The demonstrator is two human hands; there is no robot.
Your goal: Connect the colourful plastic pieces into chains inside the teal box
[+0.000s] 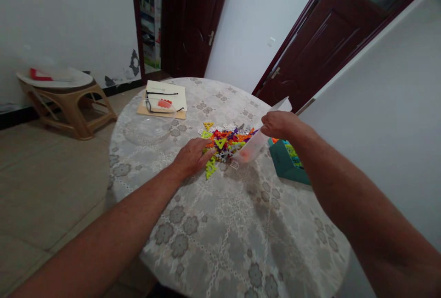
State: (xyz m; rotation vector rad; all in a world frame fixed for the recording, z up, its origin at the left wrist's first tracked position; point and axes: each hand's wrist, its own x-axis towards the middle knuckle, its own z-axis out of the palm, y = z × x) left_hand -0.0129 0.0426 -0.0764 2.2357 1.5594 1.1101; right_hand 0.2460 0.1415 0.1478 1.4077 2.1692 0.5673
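Observation:
A pile of colourful plastic building pieces (pixel 222 143), some of them triangular, lies in the middle of the table. My left hand (pixel 193 156) rests against the near left side of the pile, its fingers stretched out and touching the pieces. A translucent white plastic container (pixel 253 147) is tipped on its side at the pile's right, its mouth towards the pieces. My right hand (pixel 278 123) grips this container by its upper edge. A reddish piece shows faintly through its wall. One yellow-green triangle (pixel 210 167) sits just in front of the heap.
A green box (pixel 284 162) with colourful pieces stands behind my right forearm. Glasses (pixel 149 103) lie on papers (pixel 174 87) at the back left, near a clear round lid-like object (pixel 146 132). Patterned cloth covers the round table (pixel 206 224). A stool (pixel 69 105) stands left.

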